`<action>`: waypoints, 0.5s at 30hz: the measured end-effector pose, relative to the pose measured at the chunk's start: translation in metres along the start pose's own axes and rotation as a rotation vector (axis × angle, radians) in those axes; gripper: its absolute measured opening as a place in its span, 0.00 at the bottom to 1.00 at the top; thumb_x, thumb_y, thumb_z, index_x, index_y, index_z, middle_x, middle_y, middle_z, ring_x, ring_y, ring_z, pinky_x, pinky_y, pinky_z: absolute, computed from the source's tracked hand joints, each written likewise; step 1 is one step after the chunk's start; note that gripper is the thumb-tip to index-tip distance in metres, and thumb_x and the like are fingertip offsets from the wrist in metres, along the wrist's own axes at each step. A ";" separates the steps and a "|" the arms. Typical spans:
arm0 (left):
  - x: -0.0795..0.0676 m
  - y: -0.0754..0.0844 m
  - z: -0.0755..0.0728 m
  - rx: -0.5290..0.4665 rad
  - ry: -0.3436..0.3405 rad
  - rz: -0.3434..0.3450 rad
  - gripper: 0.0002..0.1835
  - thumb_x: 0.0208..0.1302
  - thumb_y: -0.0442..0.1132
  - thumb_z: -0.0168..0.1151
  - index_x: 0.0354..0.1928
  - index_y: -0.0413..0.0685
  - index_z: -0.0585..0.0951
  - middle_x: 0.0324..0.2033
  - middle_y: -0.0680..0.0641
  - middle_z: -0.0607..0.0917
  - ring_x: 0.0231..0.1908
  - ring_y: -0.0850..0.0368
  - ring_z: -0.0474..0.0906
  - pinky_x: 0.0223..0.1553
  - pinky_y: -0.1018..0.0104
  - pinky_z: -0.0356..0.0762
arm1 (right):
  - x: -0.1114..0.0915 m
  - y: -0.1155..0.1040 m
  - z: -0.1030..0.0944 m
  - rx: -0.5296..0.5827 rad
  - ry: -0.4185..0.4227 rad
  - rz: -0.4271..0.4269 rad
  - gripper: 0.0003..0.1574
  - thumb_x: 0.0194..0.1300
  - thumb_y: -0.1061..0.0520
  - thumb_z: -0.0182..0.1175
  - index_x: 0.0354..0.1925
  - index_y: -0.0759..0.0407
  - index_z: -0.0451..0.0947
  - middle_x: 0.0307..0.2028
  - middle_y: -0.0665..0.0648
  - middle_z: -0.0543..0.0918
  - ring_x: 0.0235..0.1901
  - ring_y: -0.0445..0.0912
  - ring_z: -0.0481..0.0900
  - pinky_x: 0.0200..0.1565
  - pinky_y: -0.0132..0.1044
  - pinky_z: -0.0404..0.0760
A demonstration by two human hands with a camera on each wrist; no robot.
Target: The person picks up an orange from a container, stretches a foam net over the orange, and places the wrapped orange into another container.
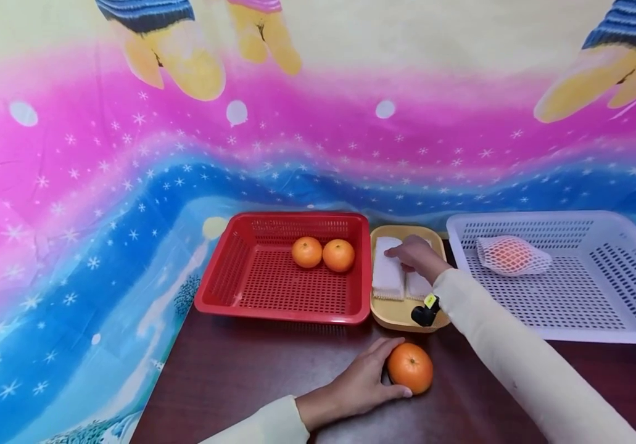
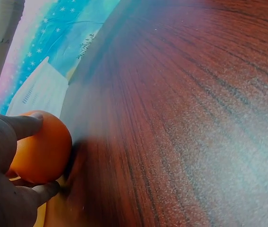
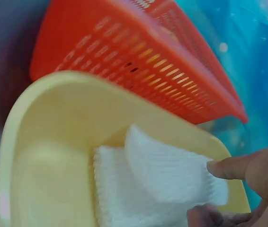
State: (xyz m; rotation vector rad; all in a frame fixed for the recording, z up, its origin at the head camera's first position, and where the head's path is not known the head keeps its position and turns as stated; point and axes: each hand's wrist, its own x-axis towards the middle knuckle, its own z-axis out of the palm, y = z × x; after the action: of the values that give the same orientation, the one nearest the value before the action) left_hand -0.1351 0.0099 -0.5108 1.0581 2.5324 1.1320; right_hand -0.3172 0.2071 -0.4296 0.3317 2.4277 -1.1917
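Note:
On the dark table my left hand point(image 1: 358, 383) grips an orange point(image 1: 411, 369), thumb on its near side and fingers behind it. The left wrist view also shows the orange point(image 2: 44, 151) between thumb and fingers. My right hand point(image 1: 416, 254) reaches into a yellow tray point(image 1: 395, 322) holding white foam net sleeves point(image 1: 388, 274). In the right wrist view its thumb and fingers pinch the top foam net sleeve point(image 3: 167, 165), whose free end stands raised over the one below.
Left of the tray, a red basket point(image 1: 281, 317) holds one orange point(image 1: 307, 252) and a second orange point(image 1: 338, 255). To the right, a white basket point(image 1: 617, 336) contains a fruit in a foam net point(image 1: 512, 255). A printed cloth point(image 1: 318, 154) hangs behind.

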 end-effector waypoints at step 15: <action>0.000 0.001 0.000 0.001 0.005 -0.007 0.44 0.60 0.50 0.76 0.74 0.46 0.67 0.64 0.52 0.76 0.63 0.63 0.74 0.66 0.68 0.73 | 0.000 -0.008 0.007 0.220 0.030 0.028 0.12 0.67 0.61 0.65 0.29 0.60 0.72 0.25 0.53 0.76 0.27 0.45 0.78 0.40 0.38 0.85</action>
State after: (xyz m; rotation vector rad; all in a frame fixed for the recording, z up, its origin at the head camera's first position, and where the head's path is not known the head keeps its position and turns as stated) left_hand -0.1351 0.0103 -0.5098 1.0473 2.5387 1.1330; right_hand -0.3188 0.1972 -0.4279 0.4504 2.3124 -1.4547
